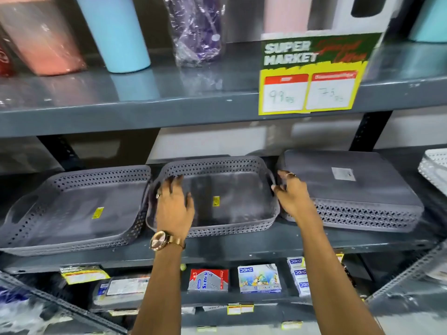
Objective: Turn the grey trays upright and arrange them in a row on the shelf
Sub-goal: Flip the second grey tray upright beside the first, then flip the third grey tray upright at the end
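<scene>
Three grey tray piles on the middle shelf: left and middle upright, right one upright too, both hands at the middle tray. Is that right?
Not quite. The right pile is upside down, its flat base with a label facing up, as the head view shows. The left tray and middle tray are upright, with the left hand and right hand at the middle one.

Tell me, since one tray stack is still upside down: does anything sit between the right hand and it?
Nothing visible does. The right hand already rests against the left end of the upside-down tray stack, squeezed between it and the upright middle tray, where the left hand rests.
</scene>
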`<move>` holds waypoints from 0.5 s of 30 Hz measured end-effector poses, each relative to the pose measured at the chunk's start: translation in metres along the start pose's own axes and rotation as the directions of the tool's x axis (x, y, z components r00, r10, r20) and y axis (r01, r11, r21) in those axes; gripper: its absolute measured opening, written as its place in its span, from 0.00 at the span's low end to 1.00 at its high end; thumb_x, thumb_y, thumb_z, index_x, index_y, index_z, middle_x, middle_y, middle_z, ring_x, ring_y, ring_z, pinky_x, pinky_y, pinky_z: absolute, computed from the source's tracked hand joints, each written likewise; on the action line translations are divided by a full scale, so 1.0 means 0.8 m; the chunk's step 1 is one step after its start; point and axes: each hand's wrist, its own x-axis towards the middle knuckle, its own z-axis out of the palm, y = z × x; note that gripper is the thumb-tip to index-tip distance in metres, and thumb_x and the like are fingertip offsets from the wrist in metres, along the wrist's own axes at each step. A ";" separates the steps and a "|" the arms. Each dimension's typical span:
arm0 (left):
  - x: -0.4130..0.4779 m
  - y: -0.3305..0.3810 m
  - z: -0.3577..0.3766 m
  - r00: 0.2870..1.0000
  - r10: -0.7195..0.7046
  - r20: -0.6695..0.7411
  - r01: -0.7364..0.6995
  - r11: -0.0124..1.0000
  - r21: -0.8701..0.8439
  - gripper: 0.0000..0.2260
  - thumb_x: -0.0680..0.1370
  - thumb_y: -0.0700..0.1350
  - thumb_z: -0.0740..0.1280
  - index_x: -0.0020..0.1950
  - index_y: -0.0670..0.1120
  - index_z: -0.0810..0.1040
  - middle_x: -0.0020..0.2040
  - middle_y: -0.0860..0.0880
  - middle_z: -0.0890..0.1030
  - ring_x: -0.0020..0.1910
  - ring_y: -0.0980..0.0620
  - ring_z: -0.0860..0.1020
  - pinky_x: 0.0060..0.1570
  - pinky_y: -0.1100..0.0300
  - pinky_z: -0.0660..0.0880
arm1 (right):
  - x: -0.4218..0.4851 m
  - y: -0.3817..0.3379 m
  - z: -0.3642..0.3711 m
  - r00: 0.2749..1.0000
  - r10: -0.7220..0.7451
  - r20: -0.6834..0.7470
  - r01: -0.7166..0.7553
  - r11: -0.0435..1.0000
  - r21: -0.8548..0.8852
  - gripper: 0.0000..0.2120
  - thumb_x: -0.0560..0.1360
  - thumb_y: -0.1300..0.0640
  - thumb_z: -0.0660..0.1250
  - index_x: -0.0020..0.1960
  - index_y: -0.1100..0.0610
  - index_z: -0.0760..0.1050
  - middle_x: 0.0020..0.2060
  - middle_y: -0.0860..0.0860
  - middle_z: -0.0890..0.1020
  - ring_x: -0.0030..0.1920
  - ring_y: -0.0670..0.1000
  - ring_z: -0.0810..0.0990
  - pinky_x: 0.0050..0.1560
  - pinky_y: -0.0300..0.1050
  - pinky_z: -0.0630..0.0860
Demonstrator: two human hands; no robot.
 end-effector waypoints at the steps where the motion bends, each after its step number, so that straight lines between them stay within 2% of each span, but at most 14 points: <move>1: 0.003 0.024 0.005 0.999 0.044 -0.016 -0.045 0.997 -0.066 0.20 0.76 0.39 0.66 0.68 0.41 0.71 0.66 0.37 0.73 0.64 0.37 0.71 0.64 0.44 0.71 | 0.005 0.006 -0.010 0.999 -0.030 -0.037 0.031 0.999 0.010 0.21 0.77 0.62 0.65 0.69 0.61 0.71 0.63 0.62 0.79 0.63 0.62 0.77 0.65 0.50 0.72; 4: 0.006 0.110 0.032 0.994 0.108 -0.033 -0.113 0.964 -0.241 0.17 0.75 0.39 0.67 0.64 0.40 0.75 0.62 0.38 0.76 0.59 0.37 0.76 0.55 0.46 0.76 | 0.025 0.039 -0.046 0.988 -0.096 -0.125 0.095 0.995 -0.011 0.18 0.77 0.60 0.65 0.67 0.61 0.74 0.61 0.61 0.80 0.61 0.61 0.79 0.62 0.51 0.75; 6: -0.001 0.169 0.061 0.992 0.124 0.011 -0.113 0.936 -0.333 0.16 0.75 0.41 0.67 0.63 0.40 0.76 0.62 0.38 0.76 0.58 0.36 0.77 0.54 0.47 0.76 | 0.041 0.071 -0.075 0.983 -0.093 -0.157 0.086 0.995 -0.052 0.19 0.78 0.59 0.64 0.67 0.62 0.73 0.60 0.61 0.80 0.58 0.61 0.80 0.59 0.49 0.75; 8: -0.011 0.222 0.097 0.988 0.122 0.092 -0.081 0.929 -0.360 0.17 0.76 0.45 0.66 0.63 0.40 0.75 0.62 0.38 0.76 0.58 0.35 0.76 0.54 0.46 0.75 | 0.059 0.106 -0.104 0.979 -0.060 -0.197 0.042 0.994 -0.097 0.20 0.78 0.57 0.64 0.67 0.63 0.72 0.64 0.62 0.77 0.65 0.61 0.75 0.64 0.51 0.72; 11: -0.020 0.275 0.145 0.975 0.055 0.217 0.011 0.957 -0.289 0.22 0.77 0.50 0.66 0.68 0.41 0.70 0.65 0.37 0.73 0.61 0.35 0.74 0.58 0.46 0.74 | 0.081 0.151 -0.141 0.982 0.040 -0.187 -0.081 0.972 -0.219 0.25 0.78 0.53 0.63 0.71 0.63 0.67 0.72 0.61 0.68 0.75 0.61 0.59 0.74 0.55 0.60; 13: -0.024 0.298 0.169 0.966 0.005 0.259 0.039 0.986 -0.164 0.27 0.77 0.52 0.64 0.72 0.40 0.64 0.69 0.34 0.69 0.69 0.34 0.67 0.67 0.45 0.67 | 0.091 0.179 -0.163 0.979 0.111 -0.169 -0.157 0.943 -0.294 0.30 0.78 0.50 0.63 0.74 0.64 0.61 0.75 0.61 0.62 0.77 0.61 0.54 0.76 0.57 0.54; 15: -0.026 0.308 0.183 0.973 -0.065 0.222 0.086 0.993 -0.083 0.29 0.78 0.51 0.61 0.74 0.39 0.61 0.71 0.32 0.66 0.72 0.34 0.61 0.72 0.44 0.62 | 0.092 0.201 -0.173 0.975 0.155 -0.159 -0.197 0.935 -0.296 0.35 0.77 0.46 0.62 0.76 0.65 0.57 0.77 0.62 0.57 0.77 0.61 0.52 0.76 0.57 0.50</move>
